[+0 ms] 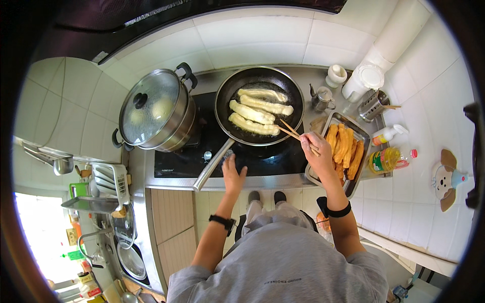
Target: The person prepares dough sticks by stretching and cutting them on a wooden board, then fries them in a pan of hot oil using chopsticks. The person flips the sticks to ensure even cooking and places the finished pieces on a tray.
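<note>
My right hand (316, 148) grips a pair of wooden chopsticks (290, 131), whose tips are at the right ends of the lower pale dough strips. Several dough strips (261, 104) lie in oil in a black frying pan (225, 85) on the stove. My left hand (232, 175), its fingers apart, is at the stove's front beside the pan's metal handle (214, 164), by a control knob (228, 153); whether it touches the knob I cannot tell. Golden fried dough sticks (343, 144) are piled in a metal tray (366, 140) right of the pan, under and beside my right forearm.
A lidded steamer pot (166, 113) with pale round items inside stands left of the pan. Behind the tray are a small metal pitcher (323, 99) and a perforated utensil holder (373, 106). An oil bottle (384, 160) stands at the right. A dish rack (121, 181) and sink (130, 261) are at far left.
</note>
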Tool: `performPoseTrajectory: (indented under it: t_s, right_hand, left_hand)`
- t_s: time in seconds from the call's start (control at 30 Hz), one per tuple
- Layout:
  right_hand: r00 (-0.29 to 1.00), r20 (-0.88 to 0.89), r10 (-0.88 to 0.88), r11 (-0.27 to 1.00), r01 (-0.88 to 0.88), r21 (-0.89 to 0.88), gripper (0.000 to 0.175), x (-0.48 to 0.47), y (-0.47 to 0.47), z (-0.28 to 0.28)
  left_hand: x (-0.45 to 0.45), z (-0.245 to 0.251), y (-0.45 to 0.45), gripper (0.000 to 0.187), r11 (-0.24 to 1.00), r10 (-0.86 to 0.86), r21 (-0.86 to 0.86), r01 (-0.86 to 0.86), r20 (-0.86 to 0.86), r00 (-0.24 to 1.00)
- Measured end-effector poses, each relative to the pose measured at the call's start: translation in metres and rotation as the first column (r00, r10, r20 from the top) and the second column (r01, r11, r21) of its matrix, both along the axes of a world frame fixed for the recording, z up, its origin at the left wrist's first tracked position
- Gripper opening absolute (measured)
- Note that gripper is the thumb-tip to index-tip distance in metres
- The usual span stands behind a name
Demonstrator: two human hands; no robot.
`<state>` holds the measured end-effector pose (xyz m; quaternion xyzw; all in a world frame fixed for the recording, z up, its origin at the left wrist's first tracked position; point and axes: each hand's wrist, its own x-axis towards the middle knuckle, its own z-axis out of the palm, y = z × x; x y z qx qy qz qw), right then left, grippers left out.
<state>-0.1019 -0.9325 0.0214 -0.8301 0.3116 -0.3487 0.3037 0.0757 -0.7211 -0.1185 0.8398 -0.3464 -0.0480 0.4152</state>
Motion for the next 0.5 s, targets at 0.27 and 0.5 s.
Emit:
performPoseTrajectory:
  t_s: [0.27, 0.5]
  right_hand:
    - [0.998, 0.062, -0.016, 0.994, 0.009, 0.112, 0.022, -0.002, -0.029, -0.004]
    - [0.997, 0.002, -0.078, 0.995, 0.077, 0.057, 0.027, 0.003, -0.034, -0.002]
  left_hand:
    - [0.002, 0.101, 0.022, 0.050, 0.980, -0.140, -0.078, 0.185, 0.394, 0.909]
    - [0.021, 0.114, 0.053, 0.053, 0.982, 0.042, 0.137, -0.130, 0.511, 0.859]
